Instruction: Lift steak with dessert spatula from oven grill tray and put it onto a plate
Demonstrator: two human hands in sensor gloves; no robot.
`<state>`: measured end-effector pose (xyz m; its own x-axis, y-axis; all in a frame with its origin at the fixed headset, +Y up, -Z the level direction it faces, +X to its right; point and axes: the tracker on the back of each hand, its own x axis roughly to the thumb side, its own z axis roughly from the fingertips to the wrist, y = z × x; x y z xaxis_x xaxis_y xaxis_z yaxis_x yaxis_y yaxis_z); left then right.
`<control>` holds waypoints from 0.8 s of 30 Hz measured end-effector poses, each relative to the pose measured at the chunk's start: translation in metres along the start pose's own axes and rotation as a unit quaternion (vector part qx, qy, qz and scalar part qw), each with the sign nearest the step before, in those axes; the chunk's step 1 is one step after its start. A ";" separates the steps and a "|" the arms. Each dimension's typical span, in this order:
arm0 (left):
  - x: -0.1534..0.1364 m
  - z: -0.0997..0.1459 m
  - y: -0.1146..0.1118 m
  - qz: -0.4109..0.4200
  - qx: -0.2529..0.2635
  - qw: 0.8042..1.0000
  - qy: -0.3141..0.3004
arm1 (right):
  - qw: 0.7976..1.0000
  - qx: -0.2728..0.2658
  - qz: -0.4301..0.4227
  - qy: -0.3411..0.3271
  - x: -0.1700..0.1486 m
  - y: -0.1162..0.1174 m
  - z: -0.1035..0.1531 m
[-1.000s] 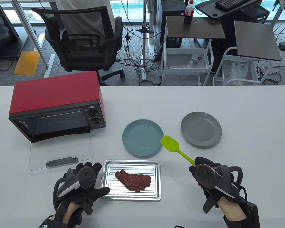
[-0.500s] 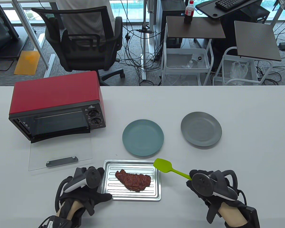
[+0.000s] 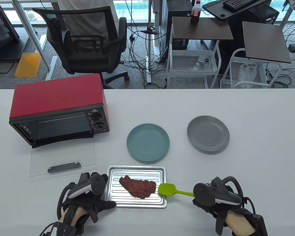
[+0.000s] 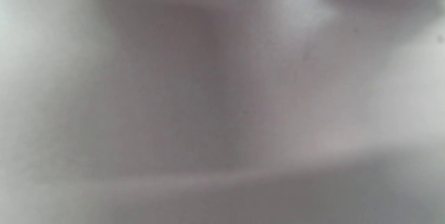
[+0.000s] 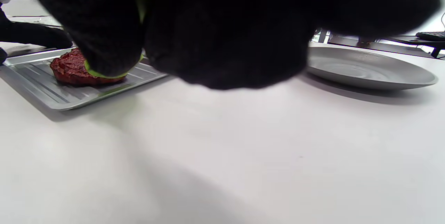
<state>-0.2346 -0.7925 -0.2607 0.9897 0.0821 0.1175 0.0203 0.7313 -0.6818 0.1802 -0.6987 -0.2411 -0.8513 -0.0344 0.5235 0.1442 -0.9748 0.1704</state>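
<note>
The steak (image 3: 138, 186) lies flat in the middle of the oven grill tray (image 3: 162, 203), a long, lumpy slab of dark reddish-brown meat with a rough, grainy surface, broader at its right end and tapering to a point at its far left. The tray is a shallow silver rectangle with raised ribs running across its floor.

The right hand (image 3: 212, 196), to the right of the tray, grips the thin handle of the lime-green dessert spatula (image 3: 167, 189) with curled fingers. The spatula reaches left over the tray's right rim, its flat blade low and right at the steak's right end; whether it touches the meat cannot be told.

The left hand (image 3: 92, 194) sits against the tray's left edge, thumb stretched along the near left corner; how the other fingers lie is hidden under the tracker. The left wrist view is a grey blur.

Beyond the tray stands a blue plate (image 3: 148, 142), and to its right, further from the tray, a grey plate (image 3: 208, 133). Left of and beyond the tray is a red toaster oven (image 3: 56, 105), its glass door (image 3: 62, 156) folded down open.
</note>
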 end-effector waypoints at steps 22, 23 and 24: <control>0.002 0.000 0.002 -0.016 -0.025 1.000 0.000 | 0.999 0.024 0.023 -0.015 0.014 0.005 -0.025; 0.002 0.000 0.002 -0.015 -0.026 1.000 0.000 | 0.999 0.025 0.020 -0.015 0.014 0.005 -0.026; 0.002 0.000 0.002 -0.015 -0.026 1.000 0.000 | 0.999 0.025 0.019 -0.016 0.015 0.006 -0.027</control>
<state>-0.2331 -0.7910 -0.2613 0.9886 0.0607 0.1378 0.0569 0.6970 -0.7148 0.1548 -0.7109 -0.2548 -0.8290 -0.0627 0.5558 0.2010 -0.9607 0.1914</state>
